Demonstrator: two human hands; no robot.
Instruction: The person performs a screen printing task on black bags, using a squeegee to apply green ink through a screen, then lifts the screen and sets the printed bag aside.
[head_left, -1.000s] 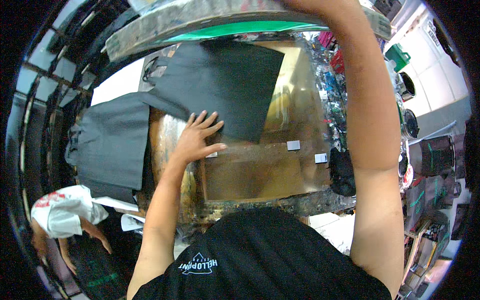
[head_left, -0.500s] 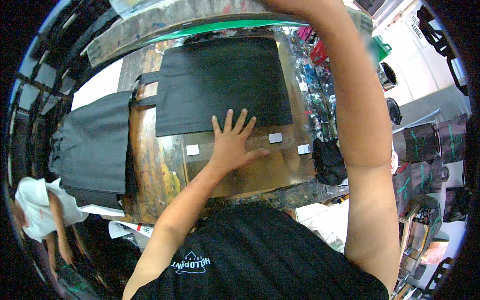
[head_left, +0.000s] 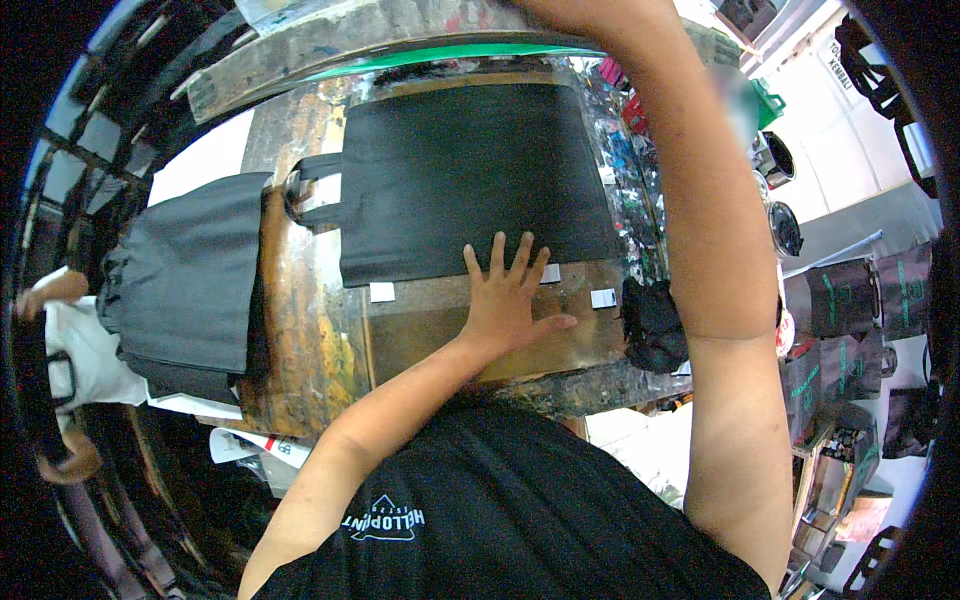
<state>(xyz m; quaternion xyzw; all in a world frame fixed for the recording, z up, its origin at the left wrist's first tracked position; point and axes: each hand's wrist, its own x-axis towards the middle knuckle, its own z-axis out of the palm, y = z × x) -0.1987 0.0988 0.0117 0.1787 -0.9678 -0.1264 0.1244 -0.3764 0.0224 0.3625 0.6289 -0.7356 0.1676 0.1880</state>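
A black cloth tote bag point(head_left: 475, 180) lies flat on the work board, its handles point(head_left: 318, 190) pointing left. My left hand point(head_left: 505, 300) is open, fingers spread, with the fingertips resting on the bag's near edge and the palm over the brown board point(head_left: 420, 345). Small white tabs point(head_left: 382, 292) sit along that edge; the middle one is partly covered. My right arm point(head_left: 725, 200) reaches up along the right side to the top edge of the picture. Part of my right hand point(head_left: 575, 12) shows there, but its fingers are cut off, so what it holds cannot be seen.
A pile of black bags point(head_left: 195, 275) stands at the left table end, with a person in white point(head_left: 90, 345) beyond. A wooden beam with a green strip point(head_left: 440, 55) crosses the far side. Black cloth point(head_left: 655, 325) is bunched at right; printed dark bags point(head_left: 840, 295) hang farther right.
The tote bag has slid right and slightly nearer to me, and my left hand has moved right with it. The person at the left has changed posture. My right arm is almost unchanged.
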